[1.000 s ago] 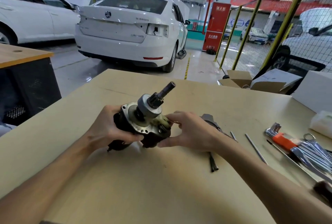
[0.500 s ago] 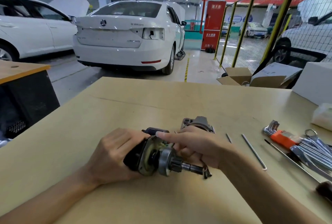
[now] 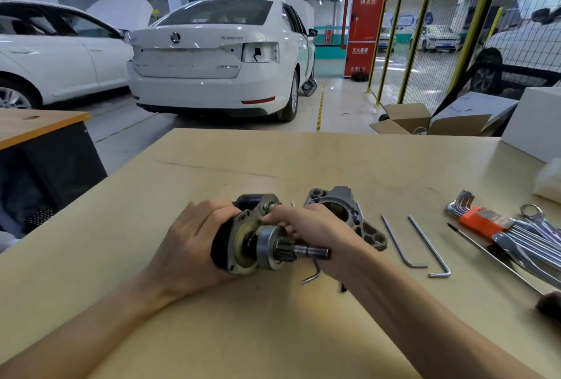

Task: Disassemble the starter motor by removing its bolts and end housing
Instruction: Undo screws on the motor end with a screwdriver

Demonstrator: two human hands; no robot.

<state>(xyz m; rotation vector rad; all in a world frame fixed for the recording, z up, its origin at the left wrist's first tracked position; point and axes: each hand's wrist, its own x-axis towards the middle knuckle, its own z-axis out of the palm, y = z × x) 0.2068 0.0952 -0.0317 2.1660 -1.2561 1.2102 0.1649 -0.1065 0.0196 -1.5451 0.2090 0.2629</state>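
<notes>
Since half a second back I see little change: the dark-bodied starter motor with its tarnished metal flange and toothed pinion shaft [image 3: 261,245] still lies on its side on the pale wooden table [image 3: 273,333], shaft pointing right. A second ago it stood tilted upright, shaft in the air. The grey cast-aluminium end housing [image 3: 349,214], hidden behind my hand then, now lies in plain sight just behind the motor, already off.

My left hand [image 3: 194,245] grasps the black body from the left. My right hand [image 3: 315,233] has its fingers curled in against the flange near a small stud at the top, pinching something there; what exactly, I cannot tell.

I count one motor, one housing and two long thin steel bolts [image 3: 397,242] lying side by side to the right. Further right lies one set of hex keys in an orange holder [image 3: 476,220]. The flange looks yellowed and greasy; the pinion teeth are dark.
</notes>
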